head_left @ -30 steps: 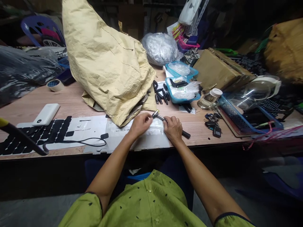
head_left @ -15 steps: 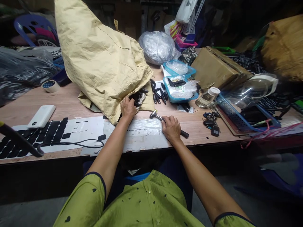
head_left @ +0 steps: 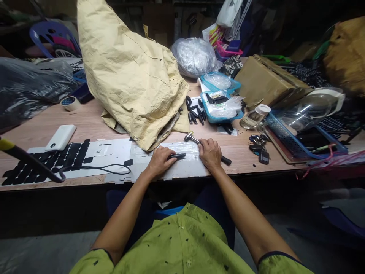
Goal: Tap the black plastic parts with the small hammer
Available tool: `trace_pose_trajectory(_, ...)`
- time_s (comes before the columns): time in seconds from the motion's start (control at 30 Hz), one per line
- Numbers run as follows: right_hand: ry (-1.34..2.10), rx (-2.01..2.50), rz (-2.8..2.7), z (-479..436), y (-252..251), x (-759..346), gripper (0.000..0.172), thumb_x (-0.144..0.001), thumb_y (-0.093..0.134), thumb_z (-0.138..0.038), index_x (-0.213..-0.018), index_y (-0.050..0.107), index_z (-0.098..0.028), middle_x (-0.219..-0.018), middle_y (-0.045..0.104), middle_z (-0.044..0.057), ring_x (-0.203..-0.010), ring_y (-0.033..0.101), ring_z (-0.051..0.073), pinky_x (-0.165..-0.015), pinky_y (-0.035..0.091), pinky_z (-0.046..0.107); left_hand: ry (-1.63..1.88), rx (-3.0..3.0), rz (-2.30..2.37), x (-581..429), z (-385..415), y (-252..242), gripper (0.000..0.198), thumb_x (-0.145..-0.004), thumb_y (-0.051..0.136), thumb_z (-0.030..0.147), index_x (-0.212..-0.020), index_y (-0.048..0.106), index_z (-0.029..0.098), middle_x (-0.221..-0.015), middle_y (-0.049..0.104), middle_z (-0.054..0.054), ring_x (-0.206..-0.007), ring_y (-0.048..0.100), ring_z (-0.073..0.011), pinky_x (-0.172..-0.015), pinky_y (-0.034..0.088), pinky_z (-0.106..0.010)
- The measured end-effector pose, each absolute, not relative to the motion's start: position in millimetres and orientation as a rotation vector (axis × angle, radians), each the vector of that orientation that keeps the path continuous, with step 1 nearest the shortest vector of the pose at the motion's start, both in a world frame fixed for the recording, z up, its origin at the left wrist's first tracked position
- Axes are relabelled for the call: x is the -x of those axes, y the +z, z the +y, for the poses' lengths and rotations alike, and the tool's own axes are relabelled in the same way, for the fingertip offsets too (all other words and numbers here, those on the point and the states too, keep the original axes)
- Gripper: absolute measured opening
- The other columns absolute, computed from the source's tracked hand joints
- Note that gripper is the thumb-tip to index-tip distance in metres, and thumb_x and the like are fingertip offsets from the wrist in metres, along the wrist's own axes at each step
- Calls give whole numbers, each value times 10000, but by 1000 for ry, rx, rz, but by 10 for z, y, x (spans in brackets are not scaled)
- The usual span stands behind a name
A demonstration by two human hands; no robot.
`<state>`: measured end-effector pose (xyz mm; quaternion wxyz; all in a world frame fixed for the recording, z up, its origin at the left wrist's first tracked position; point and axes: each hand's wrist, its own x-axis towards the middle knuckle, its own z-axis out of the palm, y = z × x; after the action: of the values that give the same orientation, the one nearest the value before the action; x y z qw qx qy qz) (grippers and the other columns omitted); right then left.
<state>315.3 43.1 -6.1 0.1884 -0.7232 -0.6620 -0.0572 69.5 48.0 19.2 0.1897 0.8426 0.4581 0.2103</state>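
Note:
My left hand (head_left: 160,161) rests on the white sheet (head_left: 171,163) at the table's front edge, fingers closed on a small black piece (head_left: 177,156) that lies on a clear plastic strip. My right hand (head_left: 210,153) is wrapped round the dark handle of a small hammer (head_left: 191,137), whose metal head points left, just above the black piece. Several more black pieces (head_left: 194,112) lie loose behind, at the mouth of a big tan paper sack (head_left: 131,72).
A white sheet with black key-shaped pads (head_left: 48,161), a black cable (head_left: 97,168) and a white power bank (head_left: 61,137) lie at left. Blue baskets (head_left: 219,102), a glass jar (head_left: 253,117), keys (head_left: 258,146) and a cardboard box (head_left: 262,82) crowd the right.
My left hand reached into the sack's mouth, then came back to the white sheet with a black piece. My right hand stayed put on the hammer.

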Motion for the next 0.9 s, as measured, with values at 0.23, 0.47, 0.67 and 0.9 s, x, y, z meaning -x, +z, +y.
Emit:
trace_pose_trajectory(0.23,108,1952,-1612,257,54,-3166,268,-945,511,-272,-1105,722,-238,-967,668,83,-910,571,239,-762,429,341,640,-2222,1335,-723,465,26,185,-837,748,310,-1012,752,248,-939,685,-41,-978,573,-246,-913,452,-386)
trace_pose_trajectory(0.47,425,1543,-1573,-376,236,-2829,299,-976,471,-361,-1068,730,-245,-1017,734,67,-972,676,216,-846,523,337,660,-2112,1369,-761,452,115,137,-779,784,251,-909,744,236,-900,688,-23,-959,579,-236,-908,459,-375)
trace_pose_trajectory(0.67,394,1617,-1677,-508,212,-2732,297,-965,485,-338,-1070,752,-259,-939,744,52,-874,697,209,-757,526,316,657,-2006,1410,-807,458,167,151,-733,793,195,-862,731,240,-873,682,-5,-949,585,-221,-889,464,-353)
trace_pose_trajectory(0.9,265,1576,-1700,-506,258,-2637,346,-1008,431,-337,-1117,746,-246,-960,733,67,-906,692,189,-766,526,285,647,-1957,1470,-844,468,170,166,-686,807,194,-804,699,236,-867,683,3,-956,581,-222,-873,465,-346)
